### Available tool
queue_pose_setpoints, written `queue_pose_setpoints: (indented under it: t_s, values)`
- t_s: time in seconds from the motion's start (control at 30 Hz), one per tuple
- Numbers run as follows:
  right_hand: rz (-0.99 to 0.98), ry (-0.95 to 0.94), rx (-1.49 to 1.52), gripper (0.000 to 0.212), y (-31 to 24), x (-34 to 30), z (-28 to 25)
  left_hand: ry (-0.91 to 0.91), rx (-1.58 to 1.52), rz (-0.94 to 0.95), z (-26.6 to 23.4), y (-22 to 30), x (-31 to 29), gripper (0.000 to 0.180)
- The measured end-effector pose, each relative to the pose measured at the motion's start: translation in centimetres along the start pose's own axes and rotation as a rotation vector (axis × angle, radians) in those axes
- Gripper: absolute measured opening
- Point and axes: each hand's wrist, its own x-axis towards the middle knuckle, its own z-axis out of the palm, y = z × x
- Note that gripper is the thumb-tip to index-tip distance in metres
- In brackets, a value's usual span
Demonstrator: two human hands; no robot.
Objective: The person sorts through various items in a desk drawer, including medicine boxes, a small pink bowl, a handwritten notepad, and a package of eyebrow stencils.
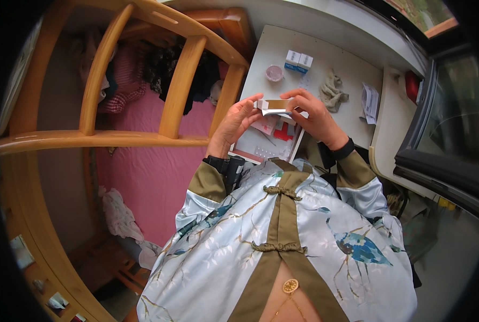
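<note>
Between my two hands is a small open carton [276,104], white outside with a brownish inner face showing. My left hand [233,122] holds its left end between thumb and fingers. My right hand [317,115] pinches its right end, fingers bent over the edge; whether anything lies inside the carton I cannot make out. Below the hands an open drawer [250,144] holds a blister pack [264,152], a red piece [284,131] and a pink-and-white paper or packet [266,124].
On the white desk [274,45] beyond my hands stand a round pinkish tub [274,73] and two blue-and-white boxes [298,61]. A crumpled greyish cloth [332,92] and a folded printed paper [369,102] lie farther right. At left, a wooden bunk ladder [92,80] stands before a pink-sheeted bed [143,177].
</note>
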Motion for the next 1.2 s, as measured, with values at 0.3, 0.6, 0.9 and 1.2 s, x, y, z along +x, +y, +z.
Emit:
queue_pose_setpoints:
  t_s: [0.3, 0.6, 0.9, 1.2]
  values:
    - [-0.114, -0.026, -0.108, 0.011, -1.1, 0.2, -0.2, 0.045, 0.075, 0.007, -1.5, -0.4, 1.5, 0.050]
    - [0.362, 0.234, 0.233, 0.024, 2.0, -1.2, -1.3, 0.107, 0.160, 0.011, -0.6, -1.2, 2.3, 0.032]
    - [0.437, 0.062, 0.072, 0.036, 5.1, -4.6, -2.6, 0.125, 0.594, -0.111, 0.5, -2.5, 4.3, 0.020]
    - [0.695, 1.030, 0.681, 0.031, 13.2, -10.4, -10.0, 0.127, 0.625, -0.163, 1.6, -4.0, 4.9, 0.052]
